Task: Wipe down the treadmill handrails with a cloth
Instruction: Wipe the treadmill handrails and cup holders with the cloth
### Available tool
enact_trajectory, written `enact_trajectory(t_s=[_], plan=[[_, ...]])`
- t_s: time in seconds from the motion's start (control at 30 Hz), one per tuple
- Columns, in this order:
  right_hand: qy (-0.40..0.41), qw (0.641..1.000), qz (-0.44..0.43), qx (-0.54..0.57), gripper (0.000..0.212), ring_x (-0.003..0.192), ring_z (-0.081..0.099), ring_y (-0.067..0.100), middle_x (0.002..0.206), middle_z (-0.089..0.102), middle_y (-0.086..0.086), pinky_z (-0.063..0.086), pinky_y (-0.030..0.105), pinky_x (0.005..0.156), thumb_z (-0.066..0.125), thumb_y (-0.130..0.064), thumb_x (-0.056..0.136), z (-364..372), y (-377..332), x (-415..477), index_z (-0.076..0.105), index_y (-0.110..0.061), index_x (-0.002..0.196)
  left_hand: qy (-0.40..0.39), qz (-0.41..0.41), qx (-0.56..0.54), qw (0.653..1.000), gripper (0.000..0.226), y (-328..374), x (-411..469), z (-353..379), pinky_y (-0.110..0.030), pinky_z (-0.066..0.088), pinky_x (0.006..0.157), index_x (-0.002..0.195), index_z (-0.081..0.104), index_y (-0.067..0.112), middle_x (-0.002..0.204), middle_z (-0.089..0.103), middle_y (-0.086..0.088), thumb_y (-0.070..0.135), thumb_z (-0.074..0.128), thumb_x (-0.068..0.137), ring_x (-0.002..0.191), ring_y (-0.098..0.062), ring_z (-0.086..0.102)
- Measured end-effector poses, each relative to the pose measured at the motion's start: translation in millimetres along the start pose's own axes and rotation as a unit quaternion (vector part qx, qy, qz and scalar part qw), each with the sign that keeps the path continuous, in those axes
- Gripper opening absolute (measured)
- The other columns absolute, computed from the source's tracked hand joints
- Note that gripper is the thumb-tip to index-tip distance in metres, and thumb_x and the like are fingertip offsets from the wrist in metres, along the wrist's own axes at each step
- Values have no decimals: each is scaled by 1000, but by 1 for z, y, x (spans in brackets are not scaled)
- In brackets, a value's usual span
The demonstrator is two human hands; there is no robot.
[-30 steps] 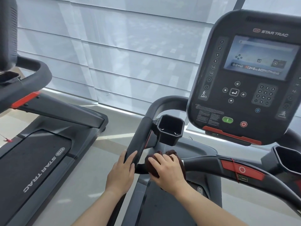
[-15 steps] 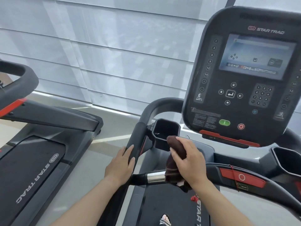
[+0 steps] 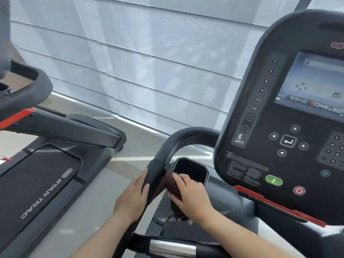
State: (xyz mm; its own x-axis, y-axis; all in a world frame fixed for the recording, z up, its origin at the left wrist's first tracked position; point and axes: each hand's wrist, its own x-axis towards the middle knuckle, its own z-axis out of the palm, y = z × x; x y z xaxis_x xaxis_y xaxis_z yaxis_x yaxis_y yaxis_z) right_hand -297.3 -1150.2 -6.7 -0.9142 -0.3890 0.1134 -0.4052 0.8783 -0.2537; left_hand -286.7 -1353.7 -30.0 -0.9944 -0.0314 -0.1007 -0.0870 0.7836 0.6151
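Observation:
A black left handrail curves up from the treadmill's side toward the console. My left hand wraps around this rail from the left. My right hand grips a dark brown cloth and presses it against the rail's inner side, right beside the black cup holder. A front crossbar with a chrome sensor section runs along the bottom under my right forearm.
The treadmill console with screen, green and red buttons rises on the right. A second Star Trac treadmill stands to the left across a strip of grey floor. Window blinds fill the background.
My right hand lifted the cloth off the front crossbar and carried it up and left to the side handrail by the cup holder. My left hand stayed on the rail.

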Motion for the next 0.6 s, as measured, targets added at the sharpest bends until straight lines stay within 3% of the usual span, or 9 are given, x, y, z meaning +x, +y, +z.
enact_trajectory(t_s=[0.1, 0.23, 0.37, 0.43, 0.5, 0.6], plan=[[30, 998, -51, 5, 56, 77, 65, 24, 116, 62, 3, 51, 37, 64, 61, -47, 82, 3, 16, -1, 50, -18, 129, 7, -3, 8, 1000, 49, -1, -1, 2, -36, 45, 91, 144, 13, 43, 146, 38, 9, 42, 26, 96, 124, -15, 45], [58, 997, -32, 38, 52, 70, 65, 22, 113, 64, 3, 52, 35, 61, 64, -44, 82, 6, 4, 9, 55, -15, 124, 12, -3, 28, 1000, 50, -3, -1, 3, -34, 46, 88, 144, 11, 43, 143, 40, 8, 42, 25, 96, 120, -14, 47], [27, 997, -51, 58, 53, 79, 65, 24, 118, 62, 2, 52, 37, 68, 64, -42, 83, -4, 9, 5, 53, -16, 129, 12, 0, 37, 999, 51, -1, -2, 4, -33, 46, 89, 145, 11, 40, 143, 40, 6, 40, 26, 97, 121, -15, 47], [19, 994, -95, 46, 52, 75, 65, 23, 113, 65, 1, 53, 35, 64, 69, -40, 79, -12, 25, -3, 56, -16, 124, 6, -6, 48, 999, 52, 1, -2, 4, -34, 46, 88, 146, 11, 38, 144, 39, 6, 40, 27, 97, 121, -16, 46], [33, 990, -134, 38, 52, 76, 65, 18, 110, 65, -2, 51, 31, 63, 72, -38, 75, -23, 38, -11, 57, -19, 121, -1, -19, 64, 998, 54, 6, 3, 4, -34, 45, 89, 147, 10, 33, 146, 35, 4, 41, 28, 96, 123, -18, 45], [88, 984, -149, 34, 49, 92, 58, 11, 118, 62, -5, 43, 26, 73, 61, -39, 80, -34, 58, -14, 51, -21, 124, 6, -34, 82, 996, 57, 24, 22, 9, -36, 44, 89, 147, 11, 28, 148, 33, 1, 43, 28, 96, 122, -23, 46]])
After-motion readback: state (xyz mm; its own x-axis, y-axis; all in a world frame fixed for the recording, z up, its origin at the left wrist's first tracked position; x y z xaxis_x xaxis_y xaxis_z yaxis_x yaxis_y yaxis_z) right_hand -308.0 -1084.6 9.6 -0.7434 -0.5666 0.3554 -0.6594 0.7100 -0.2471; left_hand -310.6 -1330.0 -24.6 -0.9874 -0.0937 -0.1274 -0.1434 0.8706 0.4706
